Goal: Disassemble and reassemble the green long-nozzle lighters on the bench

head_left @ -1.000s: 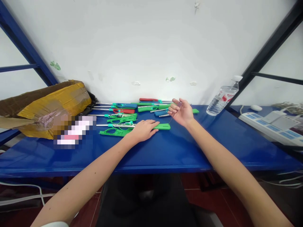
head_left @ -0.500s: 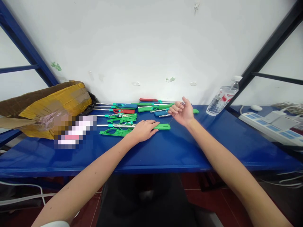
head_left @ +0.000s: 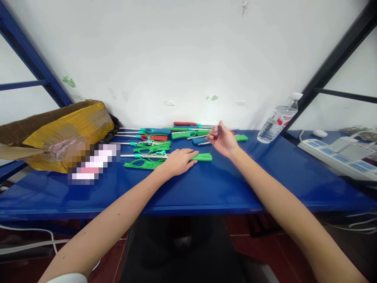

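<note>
Head view: left hand (head_left: 179, 161) lies palm-down, fingers extended, pressing on the green handle (head_left: 203, 157) of a lighter flat on the desk (head_left: 203, 190); the butt end sticks out right of it. Right hand (head_left: 224, 140), just right and beyond, is curled around a dark-red screwdriver (head_left: 216, 135); the thin shaft slopes down to the butt end, tip contact can't be confirmed. Left of the left hand: a green shell (head_left: 141, 164) and metal barrel; which belongs to the held-down handle, can't tell.

Text: the bottle (head_left: 278, 122), well right of the right hand, has a red-and-white label, lettering too small to read. Power strip (head_left: 331, 155) farther right shows blue label panels, also unreadable. Pixelated patch left of the left hand hides any print.

Edges: desk front edge runs well nearer the wearer than both hands; wall (head_left: 188, 67) just past the lighter row (head_left: 156, 138). Room to move: wearer's side of both hands, and right hand to bottle.
</note>
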A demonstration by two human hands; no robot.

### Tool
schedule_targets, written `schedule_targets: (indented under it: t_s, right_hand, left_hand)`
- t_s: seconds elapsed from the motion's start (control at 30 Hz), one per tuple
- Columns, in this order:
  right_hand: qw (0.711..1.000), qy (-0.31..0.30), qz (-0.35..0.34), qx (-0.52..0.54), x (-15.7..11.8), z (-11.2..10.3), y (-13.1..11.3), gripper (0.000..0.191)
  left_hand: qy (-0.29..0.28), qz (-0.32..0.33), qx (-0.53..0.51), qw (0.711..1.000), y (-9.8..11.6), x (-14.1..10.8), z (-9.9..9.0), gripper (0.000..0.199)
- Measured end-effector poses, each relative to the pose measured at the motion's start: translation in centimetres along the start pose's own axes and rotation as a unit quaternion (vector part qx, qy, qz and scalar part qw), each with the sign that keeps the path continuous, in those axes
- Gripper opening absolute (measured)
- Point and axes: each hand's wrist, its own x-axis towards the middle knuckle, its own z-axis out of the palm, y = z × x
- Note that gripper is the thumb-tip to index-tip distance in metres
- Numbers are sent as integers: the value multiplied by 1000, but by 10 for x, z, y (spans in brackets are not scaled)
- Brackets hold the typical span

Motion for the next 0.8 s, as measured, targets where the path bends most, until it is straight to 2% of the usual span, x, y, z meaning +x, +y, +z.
schedule_targets:
  t_s: [0.13, 0.3, 0.4, 0.5, 0.63, 0.73, 0.8]
  right_hand:
    - [999, -14, 2, 33, -2, -1, 1, 48]
    - [997, -27, 4, 66, -9, 0, -2, 41]
    - [999, -9, 9, 51, -7, 0, -2, 36]
    - [999, 19, 3, 34, -2, 0, 1, 42]
    - [999, -16, -16, 42, -1, -3, 3, 50]
    - [998, -34, -29, 40, -3, -5, 3, 41]
    - [999, -24, -28, 32, -3, -6, 2, 33]
  left_hand:
    - [-2, -1, -2, 1000, 0, 0, 0, 45]
    - [-5, -3, -3, 1000, 0, 1, -1, 45]
    - [-4, -2, -3, 1000, 1, 0, -1, 45]
    - [-3, -3, -2, 1000, 0, 0, -1, 45]
    - [-1, -2, -3, 1000, 0, 0, 0, 45]
    - [2, -1, -2, 1000, -1, 0, 0, 45]
    - [1, 0, -2, 1000, -1, 0, 0, 45]
